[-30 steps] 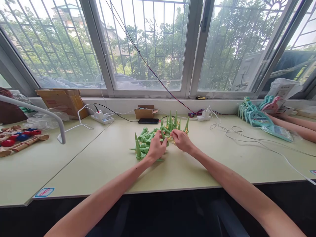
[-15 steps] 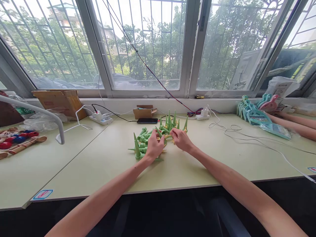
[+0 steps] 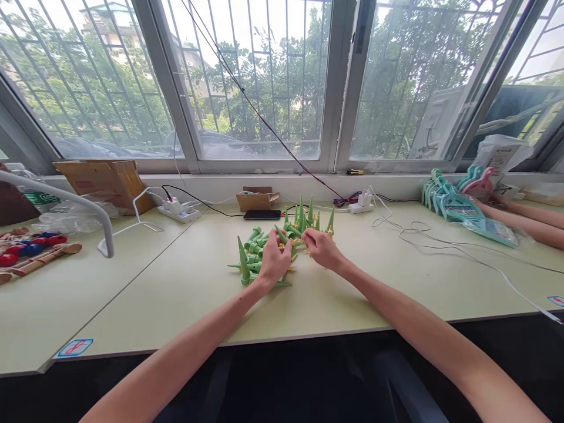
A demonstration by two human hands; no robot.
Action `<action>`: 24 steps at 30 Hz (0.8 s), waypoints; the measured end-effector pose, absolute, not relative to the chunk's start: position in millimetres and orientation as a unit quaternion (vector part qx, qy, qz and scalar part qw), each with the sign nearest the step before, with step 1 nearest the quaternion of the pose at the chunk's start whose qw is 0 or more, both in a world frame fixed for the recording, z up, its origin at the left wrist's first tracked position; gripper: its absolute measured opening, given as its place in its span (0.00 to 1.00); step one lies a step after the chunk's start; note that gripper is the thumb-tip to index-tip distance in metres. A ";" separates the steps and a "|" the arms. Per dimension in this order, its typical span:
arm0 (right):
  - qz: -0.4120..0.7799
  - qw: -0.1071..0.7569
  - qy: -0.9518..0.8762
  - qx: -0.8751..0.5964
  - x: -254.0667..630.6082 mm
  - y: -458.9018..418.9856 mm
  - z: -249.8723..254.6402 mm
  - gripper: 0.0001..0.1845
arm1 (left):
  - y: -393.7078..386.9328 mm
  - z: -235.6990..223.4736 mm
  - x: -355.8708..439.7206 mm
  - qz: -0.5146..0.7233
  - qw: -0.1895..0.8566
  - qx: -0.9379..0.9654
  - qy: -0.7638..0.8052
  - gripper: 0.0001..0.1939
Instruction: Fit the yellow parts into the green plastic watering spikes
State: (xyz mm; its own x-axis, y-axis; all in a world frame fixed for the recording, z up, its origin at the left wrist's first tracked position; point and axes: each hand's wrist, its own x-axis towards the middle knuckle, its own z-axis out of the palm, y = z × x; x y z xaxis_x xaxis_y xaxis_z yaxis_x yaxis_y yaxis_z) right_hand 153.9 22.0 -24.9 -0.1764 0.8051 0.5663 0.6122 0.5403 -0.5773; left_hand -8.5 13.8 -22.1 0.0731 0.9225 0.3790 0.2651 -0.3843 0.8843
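My left hand point(image 3: 275, 259) is closed around a green plant watering spike point(image 3: 281, 234), its pointed end tilted up and to the left. Close by on the right, my right hand point(image 3: 324, 248) has its fingertips pinched together near the spike's other end. Whatever sits in that pinch is too small and covered to make out. Green spikes point(image 3: 254, 247) lie in a loose pile beside and beneath my left hand, and one cone point(image 3: 244, 264) stands upright there. Behind my right hand, more spikes point(image 3: 311, 211) stand point up, with small yellow parts among them.
A black phone point(image 3: 262, 215) and a small open cardboard box point(image 3: 254, 200) lie behind the pile. White cables point(image 3: 423, 230) run across the table's right side. Teal plastic items point(image 3: 453, 202) and another person's arms point(image 3: 524, 220) are at far right. Red and blue beads point(image 3: 33, 248) lie far left.
Both hands stay almost in place, with only slight finger movement around the spike. The whole view has shifted a little.
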 end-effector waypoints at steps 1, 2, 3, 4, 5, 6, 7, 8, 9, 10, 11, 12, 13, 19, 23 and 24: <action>0.112 0.441 -0.760 -0.465 153.7 21.7 -24.7 0.15 | 13.8 -22.0 -8.5 0.509 0.324 0.657 0.452 0.12; 0.114 0.441 -0.760 -0.464 153.5 21.5 -24.6 0.15 | 13.9 -22.0 -8.5 0.509 0.325 0.656 0.453 0.12; 0.116 0.441 -0.760 -0.463 153.4 21.4 -24.6 0.15 | 14.0 -22.0 -8.5 0.509 0.326 0.655 0.454 0.12; 0.117 0.441 -0.760 -0.462 153.4 21.5 -24.7 0.15 | 14.1 -22.1 -8.6 0.509 0.326 0.654 0.455 0.12; 0.117 0.441 -0.761 -0.461 153.4 21.7 -24.9 0.15 | 14.2 -22.2 -8.7 0.510 0.326 0.652 0.455 0.12; 0.117 0.442 -0.761 -0.460 153.4 21.9 -25.1 0.15 | 14.3 -22.4 -8.7 0.512 0.327 0.652 0.455 0.13; 0.117 0.442 -0.761 -0.459 153.4 22.0 -25.3 0.15 | 14.4 -22.5 -8.8 0.513 0.327 0.651 0.454 0.13; 0.116 0.442 -0.762 -0.459 153.4 22.1 -25.3 0.15 | 14.5 -22.5 -8.9 0.513 0.328 0.651 0.454 0.13; 0.116 0.442 -0.762 -0.459 153.4 22.0 -25.3 0.15 | 14.5 -22.6 -9.0 0.513 0.330 0.651 0.453 0.13; 0.116 0.442 -0.762 -0.460 153.3 21.8 -25.0 0.15 | 14.5 -22.5 -9.0 0.512 0.330 0.652 0.452 0.12; 0.116 0.442 -0.761 -0.460 153.2 21.5 -24.7 0.15 | 14.6 -22.5 -9.1 0.511 0.328 0.653 0.452 0.12; 0.116 0.442 -0.761 -0.461 153.0 21.1 -24.2 0.15 | 14.6 -22.6 -9.1 0.510 0.325 0.656 0.452 0.12; 0.116 0.442 -0.761 -0.461 152.8 20.6 -23.7 0.15 | 14.7 -22.7 -9.0 0.509 0.320 0.659 0.452 0.12; 0.110 0.435 -0.765 -0.463 151.4 19.6 -21.8 0.14 | 16.4 -26.9 -8.4 0.494 0.295 0.690 0.440 0.10; 0.118 0.433 -0.765 -0.462 150.9 19.8 -22.0 0.13 | 16.0 -29.4 -8.0 0.485 0.274 0.711 0.429 0.10; 0.121 0.432 -0.766 -0.461 150.7 19.8 -22.1 0.13 | 15.5 -29.4 -7.9 0.482 0.272 0.715 0.427 0.10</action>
State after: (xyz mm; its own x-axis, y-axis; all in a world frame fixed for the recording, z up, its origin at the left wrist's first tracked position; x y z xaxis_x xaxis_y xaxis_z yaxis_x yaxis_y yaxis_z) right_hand 150.7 19.8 -22.1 -0.2028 0.8103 0.5498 0.6009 0.5464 -0.5835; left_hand -7.9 15.5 -29.4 0.1702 0.8727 0.4575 0.3479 -0.4876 0.8007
